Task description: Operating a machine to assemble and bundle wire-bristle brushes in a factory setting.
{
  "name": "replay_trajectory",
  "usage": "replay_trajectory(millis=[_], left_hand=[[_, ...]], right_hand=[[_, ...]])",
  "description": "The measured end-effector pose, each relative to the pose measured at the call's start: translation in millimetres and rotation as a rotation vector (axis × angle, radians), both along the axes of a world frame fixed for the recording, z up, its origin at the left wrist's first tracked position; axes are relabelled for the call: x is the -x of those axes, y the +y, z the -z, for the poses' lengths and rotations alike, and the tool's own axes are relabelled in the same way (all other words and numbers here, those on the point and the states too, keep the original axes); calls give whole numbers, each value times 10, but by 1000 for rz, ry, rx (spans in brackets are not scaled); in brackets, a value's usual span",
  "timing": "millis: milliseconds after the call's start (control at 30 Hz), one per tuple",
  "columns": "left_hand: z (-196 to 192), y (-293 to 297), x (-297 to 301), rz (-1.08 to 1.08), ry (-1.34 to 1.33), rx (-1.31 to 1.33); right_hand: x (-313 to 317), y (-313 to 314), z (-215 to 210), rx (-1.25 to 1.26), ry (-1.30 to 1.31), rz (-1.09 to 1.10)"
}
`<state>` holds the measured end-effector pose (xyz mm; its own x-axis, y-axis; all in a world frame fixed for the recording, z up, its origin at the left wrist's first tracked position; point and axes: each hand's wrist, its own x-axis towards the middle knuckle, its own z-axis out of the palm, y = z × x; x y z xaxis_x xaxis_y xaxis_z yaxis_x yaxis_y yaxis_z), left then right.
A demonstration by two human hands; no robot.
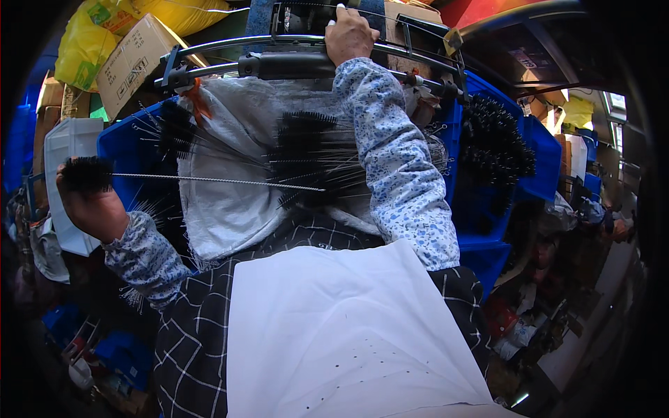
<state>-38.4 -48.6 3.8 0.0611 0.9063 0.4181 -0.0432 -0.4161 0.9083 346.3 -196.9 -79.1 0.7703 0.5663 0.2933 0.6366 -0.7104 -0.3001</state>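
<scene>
On the left, my left hand (97,209) is closed around the black bristle head of a wire brush (88,174). The brush's twisted wire stem (216,180) points right across my lap. My right hand (350,36) is at the top, past the metal rails of a machine (289,65). Its fingers curl over a dark part there; what they grip cannot be made out. A bundle of similar black-bristled brushes (306,150) lies on a white woven sack (216,209) over my lap, partly behind my right forearm.
Blue bins flank my lap; the right one (481,240) is beside a big pile of black brushes (496,143). More brushes (174,132) stick out at left, near a white tray (70,139). A cardboard box (136,66) and yellow bags (83,49) are at upper left.
</scene>
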Motion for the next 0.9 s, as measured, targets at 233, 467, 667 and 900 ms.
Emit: replay_trajectory(millis=[233, 467, 667, 900], left_hand=[[-22, -53, -201, 158, -395, 168], [10, 9, -330, 29, -284, 136], [85, -134, -874, 320, -402, 285], [123, -466, -1318, 394, -186, 343]], right_hand=[[-231, -316, 24, 6, -68, -61], [-906, -756, 33, 35, 156, -71], [-1205, -762, -139, 401, -15, -60], [-557, -1425, -787, 142, 600, -419]])
